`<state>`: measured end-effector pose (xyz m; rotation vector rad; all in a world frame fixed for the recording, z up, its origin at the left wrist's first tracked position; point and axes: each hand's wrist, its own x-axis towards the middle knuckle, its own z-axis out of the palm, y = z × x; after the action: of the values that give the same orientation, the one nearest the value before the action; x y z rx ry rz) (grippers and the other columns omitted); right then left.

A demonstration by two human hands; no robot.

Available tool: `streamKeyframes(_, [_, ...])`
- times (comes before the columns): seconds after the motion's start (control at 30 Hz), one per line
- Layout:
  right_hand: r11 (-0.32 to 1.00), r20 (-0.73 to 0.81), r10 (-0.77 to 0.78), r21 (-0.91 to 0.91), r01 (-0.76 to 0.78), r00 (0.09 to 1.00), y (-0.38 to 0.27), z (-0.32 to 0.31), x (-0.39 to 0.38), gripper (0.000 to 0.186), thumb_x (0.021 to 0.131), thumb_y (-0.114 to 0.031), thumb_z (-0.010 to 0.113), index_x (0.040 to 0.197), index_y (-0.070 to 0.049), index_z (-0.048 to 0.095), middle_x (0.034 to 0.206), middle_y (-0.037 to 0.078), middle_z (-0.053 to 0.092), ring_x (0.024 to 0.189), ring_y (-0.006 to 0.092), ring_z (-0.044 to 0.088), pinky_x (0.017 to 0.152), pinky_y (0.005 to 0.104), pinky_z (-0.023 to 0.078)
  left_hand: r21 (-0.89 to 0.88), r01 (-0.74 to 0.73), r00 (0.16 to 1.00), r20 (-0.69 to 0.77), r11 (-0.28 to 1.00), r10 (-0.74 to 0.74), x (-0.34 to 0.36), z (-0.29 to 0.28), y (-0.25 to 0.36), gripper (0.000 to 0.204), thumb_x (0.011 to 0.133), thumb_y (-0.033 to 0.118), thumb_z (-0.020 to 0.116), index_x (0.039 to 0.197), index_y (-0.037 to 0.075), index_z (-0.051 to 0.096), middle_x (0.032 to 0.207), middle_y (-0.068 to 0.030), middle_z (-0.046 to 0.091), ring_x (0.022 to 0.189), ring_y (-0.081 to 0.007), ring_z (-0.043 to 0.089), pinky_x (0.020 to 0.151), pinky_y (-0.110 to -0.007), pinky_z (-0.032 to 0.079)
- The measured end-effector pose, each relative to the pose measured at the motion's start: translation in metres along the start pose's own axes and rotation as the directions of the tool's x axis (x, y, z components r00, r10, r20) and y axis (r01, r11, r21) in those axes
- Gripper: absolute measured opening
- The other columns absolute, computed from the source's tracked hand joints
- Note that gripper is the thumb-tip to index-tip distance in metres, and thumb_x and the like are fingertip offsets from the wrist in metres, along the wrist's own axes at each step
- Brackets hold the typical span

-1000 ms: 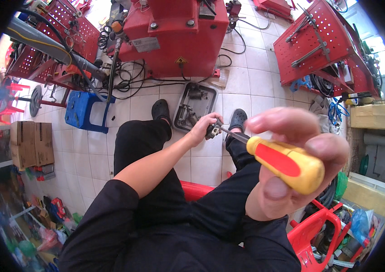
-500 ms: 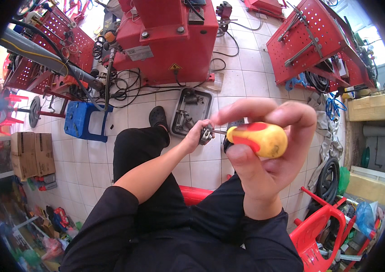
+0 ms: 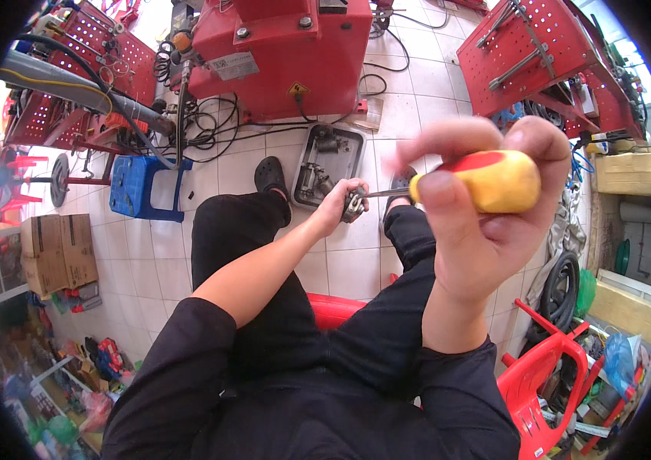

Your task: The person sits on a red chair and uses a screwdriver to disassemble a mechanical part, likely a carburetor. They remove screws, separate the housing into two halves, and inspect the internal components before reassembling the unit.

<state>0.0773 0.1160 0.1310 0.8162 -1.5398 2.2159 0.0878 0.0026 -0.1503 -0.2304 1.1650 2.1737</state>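
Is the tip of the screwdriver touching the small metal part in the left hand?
Touching. In the head view, the screwdriver shaft runs straight into the small metal part held by the left hand, with no gap.

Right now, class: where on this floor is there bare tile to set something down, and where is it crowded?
Bare tile lies between the blue stool and the left leg. Cables crowd the floor by the red machine.

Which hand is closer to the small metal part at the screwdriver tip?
Left. The left hand grips the small metal part; the right hand is back on the screwdriver handle, a shaft's length away.
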Motion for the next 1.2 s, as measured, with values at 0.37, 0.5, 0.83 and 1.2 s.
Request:
streamKeyframes(0.37, [0.993,0.007,-0.034,-0.109,0.035,0.999,0.001,-0.006,0.002,0.045,0.083,-0.008,0.064,0.120,0.000,0.040,0.101,0.020,0.056,0.084,0.0243,0.059,0.072,0.0349,0.051,0.124,-0.059,0.996,-0.065,0.991,0.067,-0.001,0.002,-0.001,0.034,0.089,0.042,0.037,0.091,0.014,0.056,0.069,-0.0038,0.060,0.051,-0.0092,0.049,0.045,-0.023,0.036])
streamKeyframes(0.5, [0.999,0.055,-0.025,-0.023,0.026,0.998,0.003,-0.014,0.000,0.045,0.085,-0.012,0.063,0.122,0.000,0.039,0.095,0.017,0.056,0.079,0.0218,0.058,0.069,0.0326,0.049,0.036,-0.003,1.000,-0.006,0.999,0.004,-0.001,0.001,0.001,0.034,0.089,0.042,0.037,0.092,0.014,0.057,0.070,-0.0037,0.061,0.053,-0.0090,0.050,0.047,-0.023,0.036])
streamKeyframes(0.83, [0.980,0.018,-0.040,-0.192,0.043,0.999,-0.001,-0.013,0.004,0.041,0.088,-0.008,0.059,0.123,0.000,0.039,0.101,0.019,0.058,0.086,0.0226,0.061,0.075,0.0341,0.051,0.060,-0.004,1.000,0.014,0.998,0.003,0.002,0.000,-0.001,0.034,0.088,0.041,0.038,0.093,0.013,0.057,0.068,-0.0036,0.061,0.055,-0.0089,0.051,0.048,-0.023,0.036])
streamKeyframes(1.2, [0.997,-0.094,0.072,0.006,-0.072,0.993,-0.009,-0.005,0.010,0.045,0.091,-0.020,0.055,0.126,0.002,0.039,0.093,0.017,0.057,0.084,0.0238,0.059,0.080,0.0369,0.049,0.118,0.018,0.997,-0.077,0.993,-0.009,-0.002,0.007,0.003,0.035,0.088,0.042,0.036,0.092,0.014,0.057,0.069,-0.0030,0.061,0.052,-0.0083,0.049,0.045,-0.023,0.034])
